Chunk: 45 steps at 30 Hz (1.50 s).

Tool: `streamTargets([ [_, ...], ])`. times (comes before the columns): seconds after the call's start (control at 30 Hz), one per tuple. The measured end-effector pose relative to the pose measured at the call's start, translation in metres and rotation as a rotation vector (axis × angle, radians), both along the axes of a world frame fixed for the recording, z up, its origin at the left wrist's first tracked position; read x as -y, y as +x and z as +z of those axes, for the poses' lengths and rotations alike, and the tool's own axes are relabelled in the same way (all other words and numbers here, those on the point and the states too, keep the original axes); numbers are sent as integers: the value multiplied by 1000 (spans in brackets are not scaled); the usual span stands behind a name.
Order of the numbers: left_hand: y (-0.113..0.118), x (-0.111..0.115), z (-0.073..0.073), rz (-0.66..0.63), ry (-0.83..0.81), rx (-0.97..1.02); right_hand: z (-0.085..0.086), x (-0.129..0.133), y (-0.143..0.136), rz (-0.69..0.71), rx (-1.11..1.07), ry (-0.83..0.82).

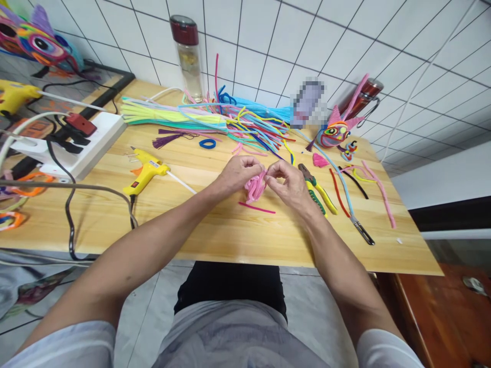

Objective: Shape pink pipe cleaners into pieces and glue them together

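Observation:
Between my two hands, just above the wooden table (230, 235), hangs a looped bunch of pink pipe cleaners (254, 189). My left hand (238, 173) is closed, its thumb and fingers pinching the top left of the bunch. On the other side my right hand (287, 182) is closed too, fingertips pressed at the bunch's upper right. The exact strands under the fingertips are hidden. A short dark-pink pipe cleaner (257, 207) lies on the table below the bunch. Beside my right hand are pliers (317, 190) with yellow-green handles.
At left lies a yellow glue gun (144, 173), near a white power strip (86, 148) with cables. Bundled pipe cleaners (176, 113) stretch along the back by a bottle (187, 61). A colourful fish-like figure (334, 134) and loose pipe cleaners (379, 194) are at right.

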<state>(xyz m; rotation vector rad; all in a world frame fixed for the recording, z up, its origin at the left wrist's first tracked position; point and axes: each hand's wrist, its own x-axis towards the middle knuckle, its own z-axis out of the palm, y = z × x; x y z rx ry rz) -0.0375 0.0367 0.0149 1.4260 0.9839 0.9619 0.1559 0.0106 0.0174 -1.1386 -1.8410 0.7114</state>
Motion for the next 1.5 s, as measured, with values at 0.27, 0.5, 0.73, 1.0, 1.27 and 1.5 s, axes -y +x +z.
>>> streamTargets([
  [0.27,2,-2,1,-24,-38,133,9,-8,10,76,-356,-504],
  [0.5,1,-1,-1,-106,16,121,8,-4,4,0,-298,-420],
  [0.73,0,0,-6,-113,105,6,4,-3,1,-77,-212,-262],
  [1.0,1,-3,-10,18,636,-458,6,0,1,-2,-17,-244],
  [1.27,9,-2,-15,91,901,-622,-2,1,-8,-26,-280,-276],
  [1.5,10,-2,-12,102,916,-566,3,12,-12,-86,-204,-151],
])
